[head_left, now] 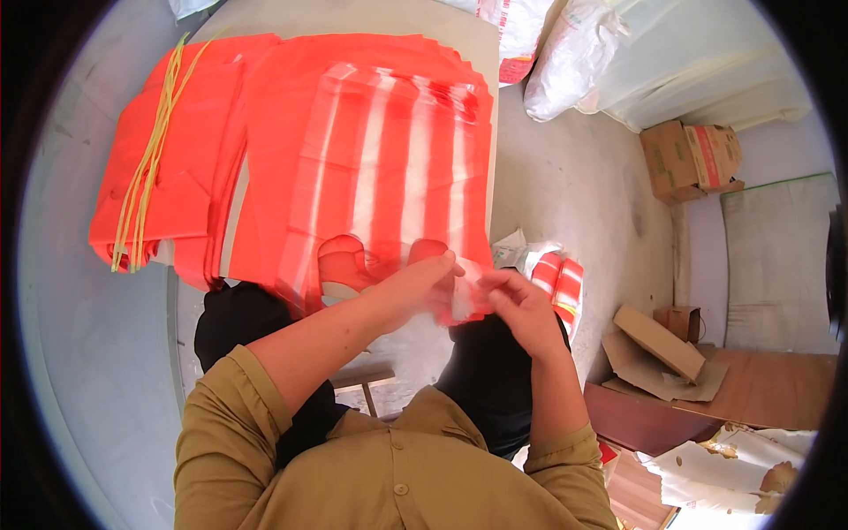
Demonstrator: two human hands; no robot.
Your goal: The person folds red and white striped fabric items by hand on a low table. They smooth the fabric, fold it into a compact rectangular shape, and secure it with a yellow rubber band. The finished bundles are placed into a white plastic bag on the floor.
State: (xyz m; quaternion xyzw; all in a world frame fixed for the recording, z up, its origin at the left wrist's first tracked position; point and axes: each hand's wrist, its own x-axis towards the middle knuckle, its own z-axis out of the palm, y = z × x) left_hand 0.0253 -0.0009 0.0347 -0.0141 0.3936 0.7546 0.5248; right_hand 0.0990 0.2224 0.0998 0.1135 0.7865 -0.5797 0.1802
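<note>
A red-and-white striped plastic bag (389, 150) with cut-out handles lies over a fanned pile of red plastic bags (274, 115) on the table in front of me. At the near edge, my left hand (420, 287) is closed on the striped bag's handle end, its fingers a little blurred. Close to its right, my right hand (526, 309) pinches the thin plastic near the bag's right corner. Folded red bags (168, 168) are stacked at the left, with yellow ties (155, 159) lying loose across them.
A bundle of striped bags (558, 283) sits low beside my right leg. White sacks (574, 57) stand past the table's far right corner. Cardboard boxes (689, 159) are by the right wall, and an opened carton (658, 358) lies on a brown wooden surface (760, 384).
</note>
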